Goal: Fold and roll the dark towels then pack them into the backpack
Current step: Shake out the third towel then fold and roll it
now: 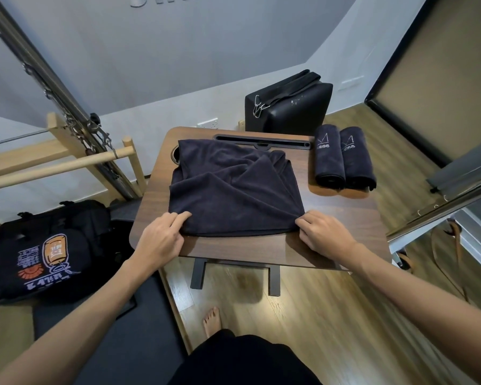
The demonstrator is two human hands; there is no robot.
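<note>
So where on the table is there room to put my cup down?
Bare wood shows along the near edge of the table, between the left hand and the right hand, and in a patch right of the spread towel, in front of the two rolled towels. The middle and the far right corner are crowded.

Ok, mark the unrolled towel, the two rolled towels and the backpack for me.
unrolled towel (233, 190), head view, middle of the cloth.
left rolled towel (329, 159), head view, mid-roll.
right rolled towel (357, 165), head view, mid-roll.
backpack (42, 251), head view, printed front.
</note>
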